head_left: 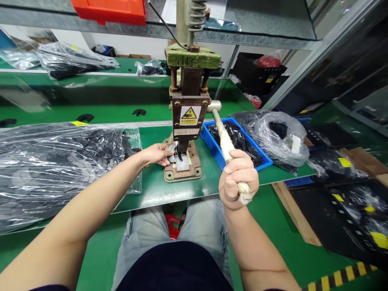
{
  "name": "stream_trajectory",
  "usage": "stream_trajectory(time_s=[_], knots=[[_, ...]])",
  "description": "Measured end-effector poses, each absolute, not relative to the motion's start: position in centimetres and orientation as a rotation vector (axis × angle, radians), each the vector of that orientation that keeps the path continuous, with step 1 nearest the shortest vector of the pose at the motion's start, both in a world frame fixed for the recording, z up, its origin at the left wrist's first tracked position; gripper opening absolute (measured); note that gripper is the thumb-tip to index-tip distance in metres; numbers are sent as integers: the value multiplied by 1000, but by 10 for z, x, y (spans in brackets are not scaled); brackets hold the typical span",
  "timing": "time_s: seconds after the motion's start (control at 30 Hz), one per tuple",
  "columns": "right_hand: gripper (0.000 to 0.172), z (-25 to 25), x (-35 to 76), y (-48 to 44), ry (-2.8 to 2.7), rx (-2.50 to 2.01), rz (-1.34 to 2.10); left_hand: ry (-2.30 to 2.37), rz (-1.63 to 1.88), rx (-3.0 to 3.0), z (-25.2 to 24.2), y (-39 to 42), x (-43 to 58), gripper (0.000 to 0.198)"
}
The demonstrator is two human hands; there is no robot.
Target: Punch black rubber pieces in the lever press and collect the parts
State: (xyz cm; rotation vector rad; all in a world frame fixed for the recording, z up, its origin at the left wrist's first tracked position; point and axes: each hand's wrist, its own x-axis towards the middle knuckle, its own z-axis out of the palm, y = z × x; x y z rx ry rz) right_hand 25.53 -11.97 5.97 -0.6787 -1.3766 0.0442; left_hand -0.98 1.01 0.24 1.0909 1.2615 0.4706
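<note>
My right hand is wrapped around the taped lever handle of a hand press, which stands upright on the green bench. With thumb and fingers, my left hand pinches a flat grey curved piece at the press base. The piece's inner end lies beside the press ram, and a small black part shows there too. Whether the ram touches the piece I cannot tell. A yellow warning label is fixed to the front of the press.
Left of the press lies a large clear bag of dark curved pieces. A blue tray of small black parts sits right of it, near a clear plastic bag. Overhead runs a shelf with a red bin.
</note>
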Motion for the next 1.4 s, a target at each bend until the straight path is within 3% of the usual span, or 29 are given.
stream_trajectory(time_s=[0.53, 0.7, 0.83, 0.9, 1.03, 1.1, 1.2, 1.27, 1.4], knots=[[19, 61, 252, -121, -1379, -643, 26, 1293, 387, 1058, 3, 16, -9, 36], [14, 104, 249, -104, -1362, -541, 25, 1289, 453, 1022, 8, 4, -3, 37], [39, 168, 255, -69, -1432, -494, 74, 1281, 551, 1063, 15, -11, -1, 41], [43, 180, 261, -57, -1443, -563, 43, 1234, 635, 1108, 22, -24, -6, 45], [41, 122, 268, -64, -1316, -830, 8, 1138, 716, 1215, 38, -60, -25, 52], [34, 71, 261, -82, -1498, -988, 300, 1092, 718, 1255, 46, -80, -31, 52], [43, 10, 238, -113, -1668, -1055, 851, 1054, 717, 1307, 55, -106, -31, 49], [45, -9, 219, -129, -1606, -997, 1030, 1048, 713, 1330, 57, -119, -26, 48], [33, -13, 192, -148, -1426, -953, 1047, 1039, 698, 1348, 59, -138, -15, 45]])
